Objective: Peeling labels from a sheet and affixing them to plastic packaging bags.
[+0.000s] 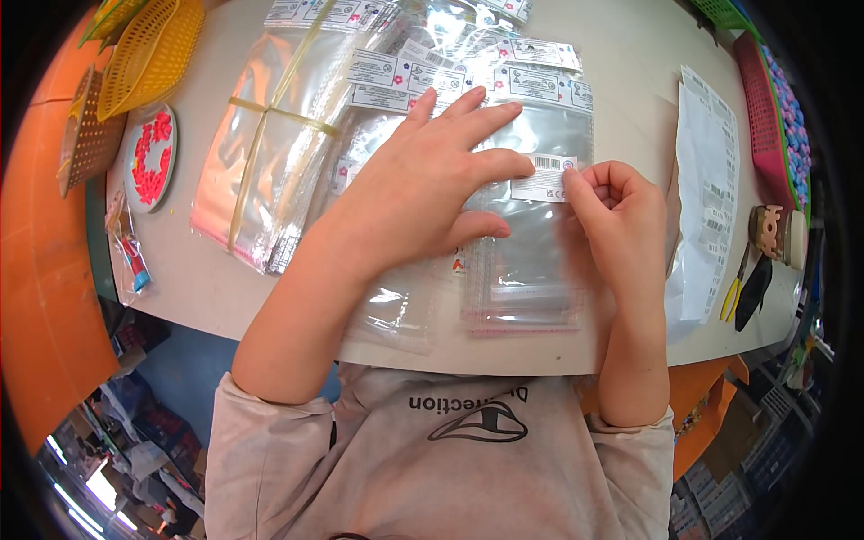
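Note:
A stack of clear plastic bags (531, 261) with printed header strips lies on the table in front of me. On its top bag sits a small white barcode label (543, 189). My right hand (625, 216) pinches the label's right edge between thumb and forefinger. Spread over the bags, my left hand (418, 175) has its fingers apart, with one fingertip touching the label's left side. More clear bags lie partly hidden beneath the left hand and forearm. To the left is a thick bundle of bags (238, 153) tied crosswise with a yellowish band.
A white label sheet (706, 198) lies to the right. Beyond it are a pink basket (759, 126) of blue and purple pieces, a jar (793, 239) and a yellow-handled tool (731, 299). At left stand a yellow basket (153, 54) and a plate (130, 171) of red pieces.

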